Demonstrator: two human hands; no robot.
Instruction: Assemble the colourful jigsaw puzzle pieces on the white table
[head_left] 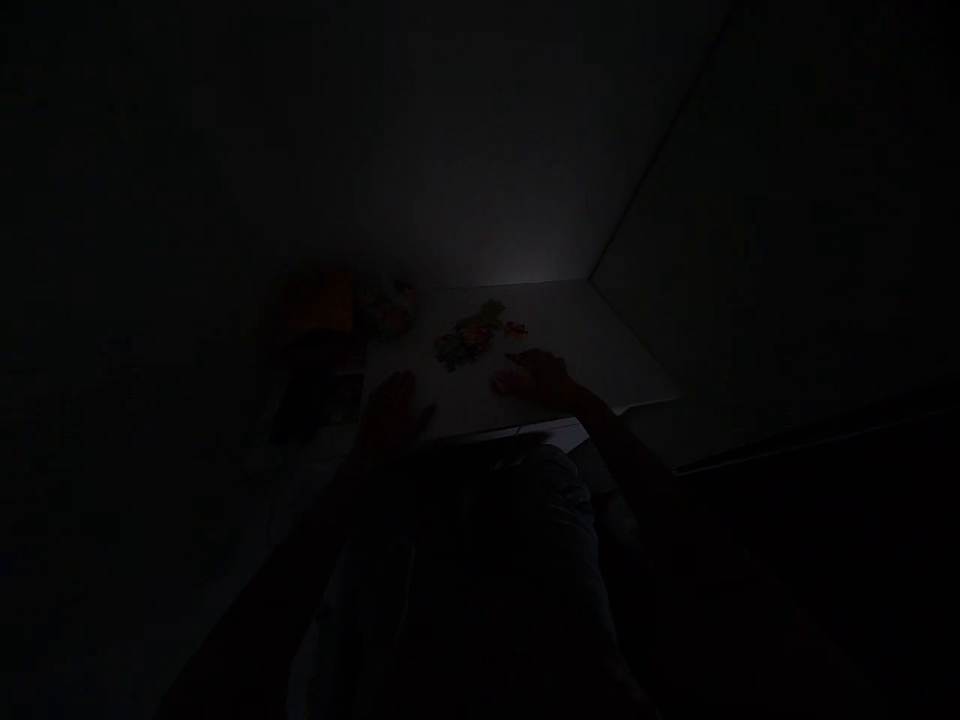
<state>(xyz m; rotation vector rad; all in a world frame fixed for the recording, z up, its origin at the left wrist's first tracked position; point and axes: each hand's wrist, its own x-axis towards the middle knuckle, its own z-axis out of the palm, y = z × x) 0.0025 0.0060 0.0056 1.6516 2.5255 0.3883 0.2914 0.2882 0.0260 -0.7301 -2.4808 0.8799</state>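
Note:
The view is very dark, so fine detail is lost. A small pile of green, orange and yellow pieces lies on a pale tabletop; their kind is too dim to make out. Just right of the pile sits a small reddish-orange piece. My right hand rests over the table in front of these pieces, fingers stretched out toward the left, with nothing visible in it. At the table's front left edge my left hand lies flat with its thumb apart, and it appears to hold nothing.
An orange box-like object stands left of the table, beside a dim multicoloured item. A plain wall rises behind the table, meeting another wall at the right. My legs are below the front edge.

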